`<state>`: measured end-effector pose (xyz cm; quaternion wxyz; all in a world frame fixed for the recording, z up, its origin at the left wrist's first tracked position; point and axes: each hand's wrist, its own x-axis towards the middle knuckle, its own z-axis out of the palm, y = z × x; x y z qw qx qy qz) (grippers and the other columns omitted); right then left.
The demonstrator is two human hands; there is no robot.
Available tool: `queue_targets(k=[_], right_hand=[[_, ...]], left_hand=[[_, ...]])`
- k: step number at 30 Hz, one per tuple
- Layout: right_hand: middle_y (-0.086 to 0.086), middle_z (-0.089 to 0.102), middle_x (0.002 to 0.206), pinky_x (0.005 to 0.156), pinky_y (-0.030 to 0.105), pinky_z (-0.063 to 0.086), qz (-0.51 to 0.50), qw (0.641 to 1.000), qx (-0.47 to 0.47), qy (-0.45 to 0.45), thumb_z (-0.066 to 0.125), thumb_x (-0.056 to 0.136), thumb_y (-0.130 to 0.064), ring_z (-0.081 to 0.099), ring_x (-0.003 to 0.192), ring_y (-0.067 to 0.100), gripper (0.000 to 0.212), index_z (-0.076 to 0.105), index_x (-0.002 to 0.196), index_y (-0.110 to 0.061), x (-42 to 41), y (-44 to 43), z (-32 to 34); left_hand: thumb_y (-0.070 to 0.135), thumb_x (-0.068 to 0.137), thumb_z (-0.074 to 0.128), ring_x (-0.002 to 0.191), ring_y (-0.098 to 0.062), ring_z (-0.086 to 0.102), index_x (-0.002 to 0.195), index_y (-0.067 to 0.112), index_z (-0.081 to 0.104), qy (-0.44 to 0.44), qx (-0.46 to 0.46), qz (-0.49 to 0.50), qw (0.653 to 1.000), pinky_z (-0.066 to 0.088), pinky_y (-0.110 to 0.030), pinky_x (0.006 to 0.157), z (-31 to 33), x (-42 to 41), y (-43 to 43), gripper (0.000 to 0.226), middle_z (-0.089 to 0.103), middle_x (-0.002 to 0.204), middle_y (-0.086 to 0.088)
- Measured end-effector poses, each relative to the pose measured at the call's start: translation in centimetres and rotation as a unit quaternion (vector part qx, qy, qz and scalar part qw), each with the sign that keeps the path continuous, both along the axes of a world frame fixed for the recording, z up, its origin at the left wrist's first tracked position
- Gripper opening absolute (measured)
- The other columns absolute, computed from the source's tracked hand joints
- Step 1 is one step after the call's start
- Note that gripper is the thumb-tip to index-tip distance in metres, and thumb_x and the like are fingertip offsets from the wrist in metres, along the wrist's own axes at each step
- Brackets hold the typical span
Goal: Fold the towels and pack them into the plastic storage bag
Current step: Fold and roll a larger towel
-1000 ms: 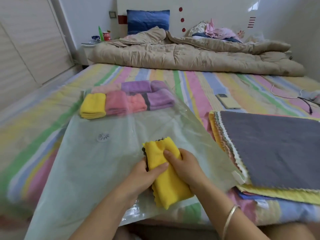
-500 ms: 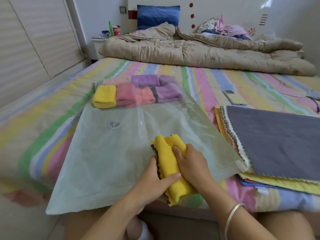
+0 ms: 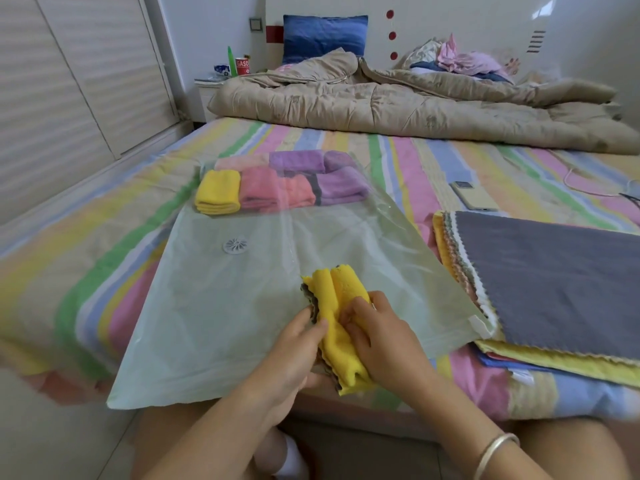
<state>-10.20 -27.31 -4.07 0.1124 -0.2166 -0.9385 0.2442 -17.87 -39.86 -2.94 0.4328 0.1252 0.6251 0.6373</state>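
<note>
Fingers [image 3: 308, 332] gripping towel [image 3: 337, 292], bag [image 3: 225, 313] holding folded towels [image 3: 263, 192]

Folded towels [image 3: 280, 183] inside bag [image 3: 225, 306] far end; bag on bed [image 3: 104, 237]; towel [image 3: 332, 296] atop bag near end; stack [image 3: 554, 278] right; quilt [image 3: 415, 109] behind.

A home bedroom: a bed with a pastel striped sheet [image 3: 408, 161], a rumpled beige quilt [image 3: 398, 102], a blue pillow [image 3: 323, 36] against the white headboard, and a white nightstand [image 3: 207, 93] beside louvred wardrobe doors [image 3: 69, 71].

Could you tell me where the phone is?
Head view, right side: the phone lies on the striped sheet, just beyond the grey towel stack, right of the bag.
</note>
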Motion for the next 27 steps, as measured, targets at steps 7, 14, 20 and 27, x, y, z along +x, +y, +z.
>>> queue_targets(k=[7,14,20,27], right_hand=[[-0.009,0.036,0.109,0.074,0.033,0.041,-0.016,0.994,-0.022,-0.110,0.052,0.066,-0.083,0.051,0.090,0.013,0.074,0.038,0.115,-0.029,1.2,-0.4,3.1],[-0.004,0.040,0.115,0.078,0.036,0.047,-0.070,0.995,-0.053,-0.048,0.065,0.075,-0.043,0.056,0.094,0.023,0.050,0.043,0.118,-0.031,1.8,1.2,2.6],[-0.004,0.049,0.120,0.078,0.034,0.048,-0.090,0.994,-0.033,-0.044,0.062,0.082,-0.034,0.058,0.095,0.021,0.040,0.057,0.122,-0.032,2.7,3.7,1.2],[0.006,0.037,0.143,0.079,0.036,0.044,-0.112,0.966,0.198,-0.120,0.048,0.084,-0.033,0.048,0.113,0.029,0.037,0.053,0.121,-0.025,2.1,2.5,-1.0]], left_hand=[[0.060,0.095,0.030,0.084,-0.019,0.068,0.136,0.028,0.050,-0.145,0.111,-0.118,0.976,0.056,-0.035,0.071,2.7,-0.6,-0.3,0.056,0.066,0.122,-0.012],[0.015,0.099,0.049,0.092,-0.007,0.069,0.107,0.015,0.065,0.279,0.015,0.019,0.960,0.057,-0.027,0.076,1.4,-1.3,0.2,0.018,0.072,0.106,-0.003],[0.048,0.061,0.064,0.105,-0.013,0.055,0.108,0.028,0.058,0.742,-0.138,-0.188,0.629,0.034,-0.025,0.095,-2.7,-4.0,-2.3,0.051,0.059,0.110,0.012],[0.050,0.071,0.061,0.103,-0.009,0.054,0.100,0.031,0.054,0.755,-0.120,-0.210,0.609,0.036,-0.024,0.091,-3.6,-4.7,-3.0,0.035,0.056,0.106,0.016]])
